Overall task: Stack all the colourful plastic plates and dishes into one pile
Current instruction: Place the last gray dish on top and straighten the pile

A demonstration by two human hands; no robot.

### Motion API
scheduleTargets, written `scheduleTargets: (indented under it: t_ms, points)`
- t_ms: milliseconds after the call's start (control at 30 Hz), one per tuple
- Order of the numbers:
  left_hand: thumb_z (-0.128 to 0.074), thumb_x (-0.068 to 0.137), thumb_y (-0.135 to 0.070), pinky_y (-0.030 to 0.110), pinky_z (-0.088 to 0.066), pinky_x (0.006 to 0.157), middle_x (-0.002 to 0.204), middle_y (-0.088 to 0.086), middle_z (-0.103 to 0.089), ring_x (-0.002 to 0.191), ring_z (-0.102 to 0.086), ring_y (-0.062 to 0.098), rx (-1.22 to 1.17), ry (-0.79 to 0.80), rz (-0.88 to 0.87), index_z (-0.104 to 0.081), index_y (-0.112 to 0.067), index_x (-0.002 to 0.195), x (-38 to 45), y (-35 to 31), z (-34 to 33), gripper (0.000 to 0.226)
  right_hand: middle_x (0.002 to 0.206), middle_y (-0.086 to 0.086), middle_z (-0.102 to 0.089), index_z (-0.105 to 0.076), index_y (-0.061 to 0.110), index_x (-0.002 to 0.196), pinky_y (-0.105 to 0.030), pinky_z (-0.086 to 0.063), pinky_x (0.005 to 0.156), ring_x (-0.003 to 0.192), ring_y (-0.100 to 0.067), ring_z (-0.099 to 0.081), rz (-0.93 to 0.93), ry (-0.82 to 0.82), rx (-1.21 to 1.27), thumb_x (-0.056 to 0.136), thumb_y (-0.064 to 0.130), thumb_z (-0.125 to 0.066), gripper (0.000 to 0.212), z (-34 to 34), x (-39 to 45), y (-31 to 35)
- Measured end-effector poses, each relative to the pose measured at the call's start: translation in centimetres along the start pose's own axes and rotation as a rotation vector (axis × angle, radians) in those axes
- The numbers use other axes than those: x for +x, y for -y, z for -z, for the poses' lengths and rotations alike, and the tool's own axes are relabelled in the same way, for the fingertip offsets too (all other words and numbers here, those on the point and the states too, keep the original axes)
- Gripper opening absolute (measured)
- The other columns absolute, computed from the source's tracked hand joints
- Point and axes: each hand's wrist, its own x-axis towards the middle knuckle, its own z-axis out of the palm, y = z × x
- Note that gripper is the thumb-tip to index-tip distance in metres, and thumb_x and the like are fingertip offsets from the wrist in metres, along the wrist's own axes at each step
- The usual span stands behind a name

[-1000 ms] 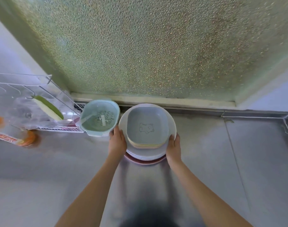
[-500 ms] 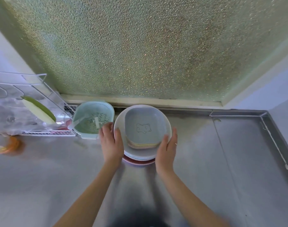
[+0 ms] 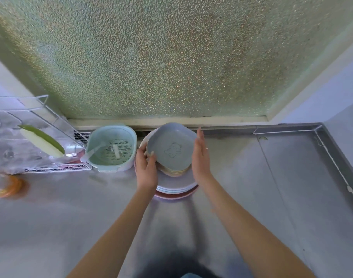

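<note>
Two hands at the pile (image 3: 172, 189): left hand (image 3: 146, 171) pinching blue dish (image 3: 171, 149) rim, right hand (image 3: 200, 155) spread flat beside it.

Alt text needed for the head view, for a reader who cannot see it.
Two bare hands flank a pile of plastic plates on a steel counter: the left hand grips the grey bear dish on top, the right hand is open beside it. A green strainer basket and a wire rack stand to the left.
</note>
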Motion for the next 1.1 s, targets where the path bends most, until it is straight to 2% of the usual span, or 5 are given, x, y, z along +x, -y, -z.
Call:
scheduleTargets:
  t_ms: [167,367,733,900,1100]
  points:
    - [-0.050,0.084,-0.038,0.048,-0.034,0.109,0.124,-0.004,-0.041,0.127,-0.039,0.024,0.078,-0.073,-0.043,-0.043,-0.028,0.117,-2.7,0.2,-0.3,0.035,0.129,0.029,-0.027,-0.014,0.033,0.148,-0.006,-0.021,0.089,0.113,0.014,-0.026,-0.102,0.007,0.080,0.101,0.038,-0.025,0.048,-0.1,1.1,0.6]
    - [-0.036,0.097,-0.036,0.027,-0.027,0.105,0.145,-0.005,-0.037,0.132,-0.035,0.011,0.095,0.039,-0.022,-0.035,-0.024,0.141,1.5,-2.7,0.5,0.045,0.150,0.017,-0.023,-0.017,0.028,0.148,-0.024,-0.021,0.111,0.136,-0.001,-0.024,-0.153,-0.032,0.259,0.102,0.033,-0.026,0.048,-0.5,-1.8,-1.0]
    - [-0.027,0.102,-0.019,0.017,-0.016,0.109,0.140,-0.019,-0.028,0.129,-0.023,-0.006,0.088,0.066,-0.071,-0.023,-0.023,0.147,-0.1,-1.1,-1.0,0.046,0.153,0.011,-0.026,-0.023,0.020,0.147,-0.003,-0.015,0.098,0.131,0.006,-0.022,-0.062,0.040,0.102,0.103,0.026,-0.024,0.044,-0.2,0.1,-0.7]
    - [-0.026,0.100,-0.038,0.031,-0.021,0.116,0.152,-0.005,-0.032,0.139,-0.029,0.011,0.114,0.059,0.024,-0.030,-0.028,0.145,2.6,-2.4,-0.5,0.047,0.150,0.011,-0.031,-0.026,0.019,0.147,0.008,-0.017,0.090,0.124,0.012,-0.025,0.002,0.043,0.010,0.103,0.026,-0.027,0.045,0.3,0.6,-0.3]
    - [-0.026,0.100,-0.039,0.022,-0.021,0.103,0.153,-0.002,-0.031,0.139,-0.030,0.017,0.288,0.149,-0.038,-0.025,-0.030,0.147,4.8,-3.4,-1.6,0.047,0.143,0.013,-0.045,-0.044,0.027,0.138,-0.013,-0.025,0.100,0.126,0.007,-0.037,0.096,0.073,-0.191,0.101,0.033,-0.028,0.041,0.1,2.8,-0.2]
